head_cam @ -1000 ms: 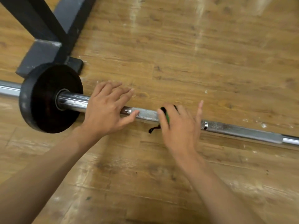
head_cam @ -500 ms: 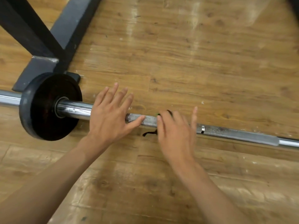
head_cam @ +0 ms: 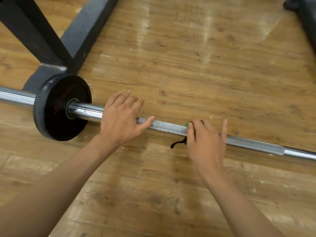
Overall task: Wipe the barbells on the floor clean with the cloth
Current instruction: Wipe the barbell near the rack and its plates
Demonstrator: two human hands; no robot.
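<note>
Wooden floor beneath barbell; left grip released, flat on it; right grip around green cloth.

No text, number, brand or sign can be read anywhere in the frame: the black weight plate at the left, the steel barbell across the middle and the dark rack frame in the upper left show only plain surfaces.
</note>
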